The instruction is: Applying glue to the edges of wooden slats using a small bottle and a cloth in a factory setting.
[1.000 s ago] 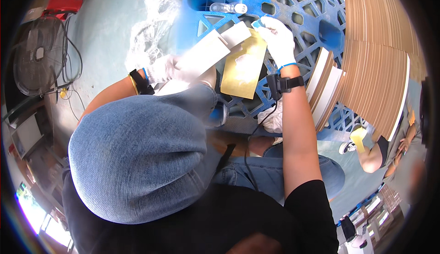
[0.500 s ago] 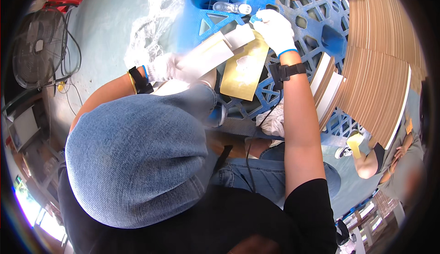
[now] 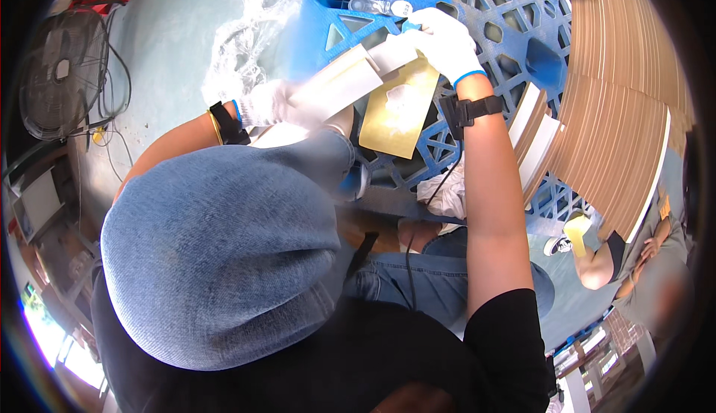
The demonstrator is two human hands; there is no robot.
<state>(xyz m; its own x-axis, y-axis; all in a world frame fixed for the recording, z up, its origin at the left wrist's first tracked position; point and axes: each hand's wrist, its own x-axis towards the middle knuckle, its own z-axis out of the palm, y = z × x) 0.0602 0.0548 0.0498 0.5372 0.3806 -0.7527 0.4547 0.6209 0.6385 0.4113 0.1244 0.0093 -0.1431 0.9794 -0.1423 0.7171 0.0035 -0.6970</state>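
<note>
My left hand, in a white glove, grips the near end of a long white wooden strip. At the strip's far end my right hand, also gloved, presses a sheet of yellow sandpaper that hangs down below it. A black band sits on each wrist. The strip lies across my raised knee in blue denim, above a blue plastic pallet.
Stacked brown wooden boards lean on the pallet at the right. A clear plastic bottle lies on the pallet's far edge, with crumpled clear plastic film on the floor beside it. A floor fan stands at the left. Another person sits at the right.
My right hand has slid along the strip toward its far end with the sandpaper. The left hand keeps its hold.
</note>
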